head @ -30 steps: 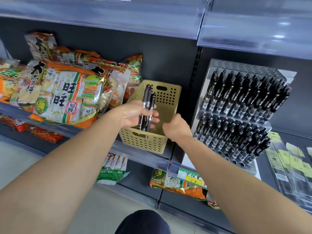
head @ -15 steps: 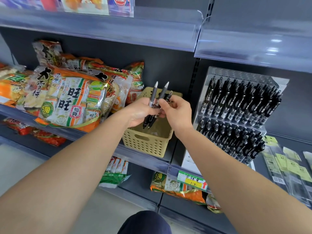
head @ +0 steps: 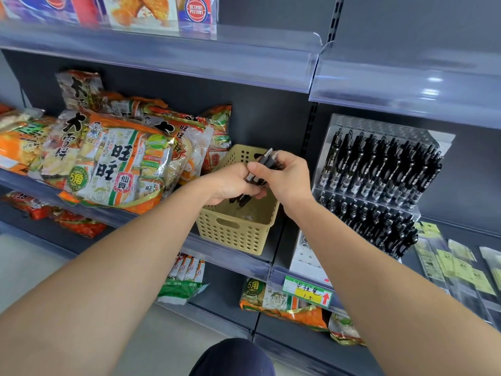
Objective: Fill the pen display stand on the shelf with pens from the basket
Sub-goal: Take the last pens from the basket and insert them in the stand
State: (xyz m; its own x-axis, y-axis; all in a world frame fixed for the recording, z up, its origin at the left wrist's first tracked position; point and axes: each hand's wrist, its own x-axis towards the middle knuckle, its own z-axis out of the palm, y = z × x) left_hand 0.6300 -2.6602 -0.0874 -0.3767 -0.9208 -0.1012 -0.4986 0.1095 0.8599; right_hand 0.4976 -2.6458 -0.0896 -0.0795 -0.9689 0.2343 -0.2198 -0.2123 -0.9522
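Since half a second ago, the right hand (head: 286, 179) now curls over the pens (head: 267, 158), which lean further toward frame right. The left hand (head: 230, 184) grips their lower ends. The bundle sits between both hands at centre frame, just above the basket (head: 235, 236) and left of the pen display stand (head: 385, 126).

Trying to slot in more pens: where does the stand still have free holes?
The white front row of the pen display stand, right of the basket, shows empty holes. The two tiers of pens behind it are packed.
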